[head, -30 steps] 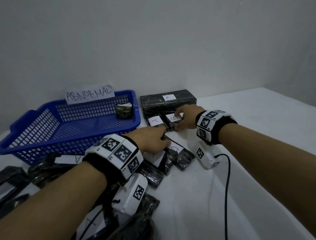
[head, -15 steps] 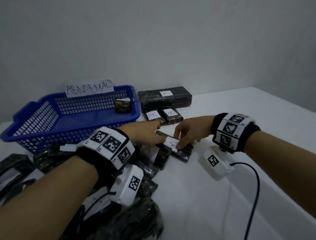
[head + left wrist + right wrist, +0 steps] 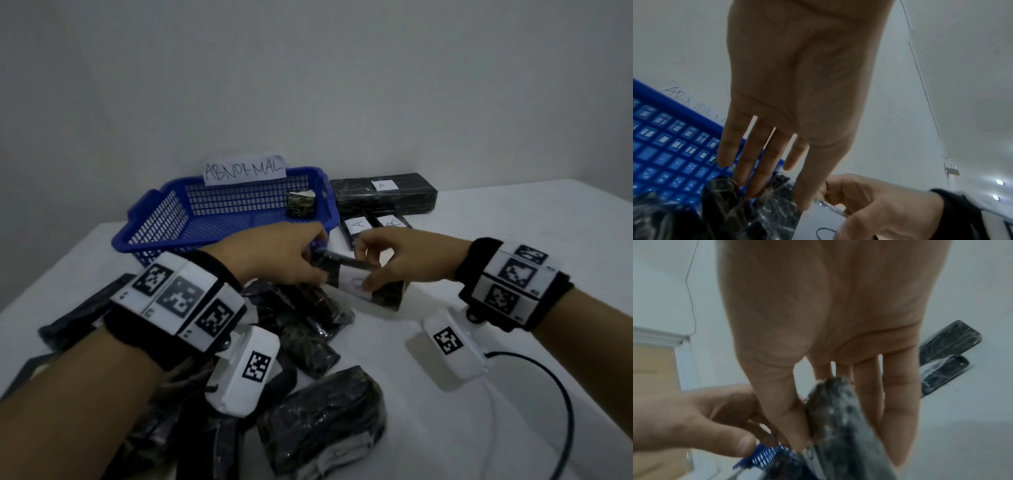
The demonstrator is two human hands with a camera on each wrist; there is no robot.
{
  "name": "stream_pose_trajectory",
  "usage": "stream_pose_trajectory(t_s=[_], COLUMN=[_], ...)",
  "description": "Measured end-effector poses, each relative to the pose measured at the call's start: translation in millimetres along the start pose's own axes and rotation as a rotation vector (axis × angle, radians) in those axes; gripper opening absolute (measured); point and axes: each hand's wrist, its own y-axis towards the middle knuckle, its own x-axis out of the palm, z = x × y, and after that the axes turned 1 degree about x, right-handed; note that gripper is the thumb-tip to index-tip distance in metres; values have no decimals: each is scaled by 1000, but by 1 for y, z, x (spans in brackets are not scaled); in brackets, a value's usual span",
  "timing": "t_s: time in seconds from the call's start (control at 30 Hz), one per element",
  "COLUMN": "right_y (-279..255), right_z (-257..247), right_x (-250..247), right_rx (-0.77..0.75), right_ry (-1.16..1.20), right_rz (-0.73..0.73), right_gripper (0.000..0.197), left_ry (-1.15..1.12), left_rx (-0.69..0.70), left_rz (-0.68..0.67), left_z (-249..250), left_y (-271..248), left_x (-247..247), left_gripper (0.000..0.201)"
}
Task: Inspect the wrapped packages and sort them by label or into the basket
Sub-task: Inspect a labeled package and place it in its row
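Observation:
A black plastic-wrapped package [image 3: 356,282] with a white label is held above the table between both hands; the label's letter is blurred. My left hand [image 3: 317,270] grips its left end, and my right hand [image 3: 364,270] pinches its right part between thumb and fingers. The right wrist view shows the package [image 3: 838,418] in that pinch. In the left wrist view the left hand's fingers [image 3: 760,170] lie along the wrap [image 3: 774,207]. The blue basket [image 3: 164,219] marked ABNORMAL holds one package [image 3: 301,204].
Behind the hands lie a long black package labelled A [image 3: 383,197] and small packages labelled A [image 3: 356,228] and B [image 3: 394,222]. A pile of several black wrapped packages [image 3: 318,425] fills the near left. A black cable [image 3: 565,411] curves at the right.
My right hand has drawn back from the small B package in the back row. Both hands have taken a labelled package from the pile and raised it off the table.

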Motion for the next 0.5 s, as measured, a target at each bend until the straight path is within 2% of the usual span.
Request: stream_pose_trajectory(t_s=[0.17, 0.23, 0.3, 0.37, 0.5], right_y=[5, 9, 14, 23, 36], right_z=[-16, -30, -46, -63, -100], right_x=[-7, -3, 1, 7, 10], right_rx=[-189, -233, -283, -324, -300], right_ry=[269, 500, 672, 753, 778], right_rz=[273, 386, 483, 539, 518], right_gripper=[19, 20, 19, 19, 24], left_ry=[-220, -471, -825, -1069, -1223], left_rx=[-16, 0, 36, 67, 170], left_rz=[313, 426, 504, 576, 710], left_z=[-19, -29, -35, -38, -51], left_y=[-19, -24, -29, -31, -36], left_x=[-11, -12, -14, -15, -26], left_gripper=[39, 30, 25, 24, 22])
